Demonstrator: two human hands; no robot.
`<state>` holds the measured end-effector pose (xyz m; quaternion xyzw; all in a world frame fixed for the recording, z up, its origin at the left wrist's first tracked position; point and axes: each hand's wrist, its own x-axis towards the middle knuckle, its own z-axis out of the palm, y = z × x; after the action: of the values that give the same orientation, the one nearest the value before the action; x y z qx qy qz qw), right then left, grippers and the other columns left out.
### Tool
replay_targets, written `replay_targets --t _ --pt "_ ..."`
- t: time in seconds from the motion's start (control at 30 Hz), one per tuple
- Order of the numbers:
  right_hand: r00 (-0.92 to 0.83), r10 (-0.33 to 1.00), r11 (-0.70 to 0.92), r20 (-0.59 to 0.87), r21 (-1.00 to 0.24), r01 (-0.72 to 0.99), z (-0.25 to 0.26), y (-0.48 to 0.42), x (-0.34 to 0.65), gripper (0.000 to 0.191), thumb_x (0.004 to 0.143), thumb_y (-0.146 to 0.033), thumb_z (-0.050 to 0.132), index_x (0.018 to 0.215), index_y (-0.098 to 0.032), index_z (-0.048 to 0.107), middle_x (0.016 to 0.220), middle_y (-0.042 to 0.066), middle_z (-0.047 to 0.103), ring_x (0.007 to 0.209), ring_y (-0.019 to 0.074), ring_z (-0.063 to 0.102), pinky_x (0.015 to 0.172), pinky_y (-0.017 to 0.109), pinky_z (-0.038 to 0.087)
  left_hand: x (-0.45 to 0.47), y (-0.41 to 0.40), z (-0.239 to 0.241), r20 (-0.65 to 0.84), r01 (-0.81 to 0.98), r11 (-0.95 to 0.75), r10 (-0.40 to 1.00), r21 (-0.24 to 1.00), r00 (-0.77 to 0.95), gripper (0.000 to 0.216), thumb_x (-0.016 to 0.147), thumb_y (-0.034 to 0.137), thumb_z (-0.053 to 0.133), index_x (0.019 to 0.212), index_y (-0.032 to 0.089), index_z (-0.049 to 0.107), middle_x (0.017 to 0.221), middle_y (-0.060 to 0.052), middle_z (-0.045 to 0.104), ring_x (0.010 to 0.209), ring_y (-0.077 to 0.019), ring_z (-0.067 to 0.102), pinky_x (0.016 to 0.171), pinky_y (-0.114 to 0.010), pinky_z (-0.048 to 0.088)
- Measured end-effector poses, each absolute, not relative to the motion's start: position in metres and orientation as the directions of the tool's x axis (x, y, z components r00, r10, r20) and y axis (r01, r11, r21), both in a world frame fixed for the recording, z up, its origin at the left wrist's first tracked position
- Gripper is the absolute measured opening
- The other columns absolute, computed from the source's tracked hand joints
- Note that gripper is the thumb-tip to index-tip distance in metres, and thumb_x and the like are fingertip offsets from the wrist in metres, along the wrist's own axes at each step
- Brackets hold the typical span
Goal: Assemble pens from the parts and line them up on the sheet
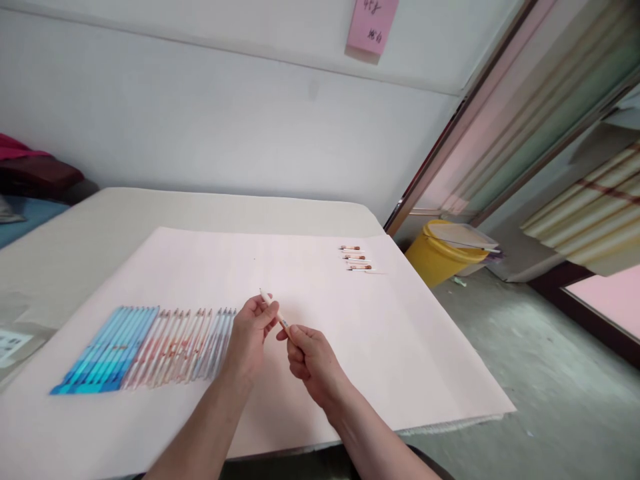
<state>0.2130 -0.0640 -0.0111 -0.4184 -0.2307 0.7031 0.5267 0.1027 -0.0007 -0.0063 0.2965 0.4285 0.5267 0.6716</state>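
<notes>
A slim white pen is held at a slant between my two hands above the paper-covered table. My left hand pinches it near its upper, tipped end, and my right hand grips the lower end. To the left lies a row of pens: blue ones at the far left, pale ones with reddish-brown marks in the middle, then grey-blue ones partly hidden by my left arm. Toward the back right lie several small pen parts, thin dark-tipped pieces beside short brown-patterned ones.
Pale pink paper covers much of the table. A clear plastic bag lies at the left edge. On the floor to the right stands a yellow bin. A pink note hangs on the wall behind.
</notes>
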Motion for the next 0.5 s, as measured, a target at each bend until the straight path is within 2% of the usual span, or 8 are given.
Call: replay_targets --t 0.1,0.2,0.27,0.4,0.5 --pt "-0.117 0.934 -0.342 -0.337 -0.752 -0.564 -0.0119 -0.0643 0.2130 0.028 0.081 -0.042 0.056 0.080 -0.014 0.057 0.048 -0.011 0.027 0.040 0.0030 0.011 0.039 0.021 0.007 0.1017 -0.0001 -0.0067 -0.248 -0.453 0.260 0.965 0.853 0.086 0.031 0.061 0.025 0.074 0.088 0.016 0.061 0.073 -0.001 0.062 0.066 -0.0105 0.056 0.068 -0.027 0.044" --pt "-0.135 0.933 -0.345 -0.332 -0.727 -0.593 -0.0117 -0.0644 0.2138 0.028 0.083 -0.041 0.054 0.080 -0.014 0.057 0.048 -0.011 0.024 0.040 0.0028 0.009 0.038 0.020 0.006 0.1009 -0.0002 -0.0057 -0.250 -0.481 0.289 0.957 0.828 0.144 0.034 0.064 0.023 0.073 0.094 0.016 0.059 0.080 -0.005 0.066 0.073 -0.0141 0.060 0.073 -0.030 0.045" --pt "-0.124 0.936 -0.336 -0.328 -0.734 -0.590 -0.0112 -0.0645 0.2140 0.028 0.083 -0.041 0.054 0.079 -0.014 0.057 0.048 -0.011 0.025 0.040 0.0028 0.010 0.038 0.020 0.006 0.1009 -0.0003 -0.0056 -0.262 -0.475 0.295 0.955 0.829 0.137 0.031 0.065 0.024 0.072 0.092 0.016 0.059 0.082 -0.005 0.066 0.075 -0.0142 0.060 0.074 -0.031 0.045" --pt "-0.121 0.939 -0.331 -0.322 -0.750 -0.573 -0.0110 -0.0647 0.2138 0.028 0.083 -0.041 0.055 0.079 -0.013 0.057 0.048 -0.010 0.028 0.040 0.0028 0.012 0.038 0.020 0.007 0.1001 -0.0003 -0.0063 -0.256 -0.451 0.269 0.962 0.851 0.090 0.025 0.065 0.025 0.073 0.084 0.016 0.060 0.073 0.000 0.062 0.068 -0.0106 0.057 0.071 -0.028 0.045" --pt "-0.135 0.937 -0.337 -0.322 -0.731 -0.594 -0.0123 -0.0645 0.2144 0.027 0.084 -0.040 0.053 0.080 -0.013 0.057 0.048 -0.010 0.024 0.040 0.0029 0.010 0.038 0.020 0.006 0.0985 -0.0002 -0.0057 -0.240 -0.478 0.276 0.961 0.834 0.138 0.030 0.064 0.023 0.073 0.090 0.016 0.060 0.078 -0.003 0.065 0.072 -0.0130 0.058 0.072 -0.029 0.045"
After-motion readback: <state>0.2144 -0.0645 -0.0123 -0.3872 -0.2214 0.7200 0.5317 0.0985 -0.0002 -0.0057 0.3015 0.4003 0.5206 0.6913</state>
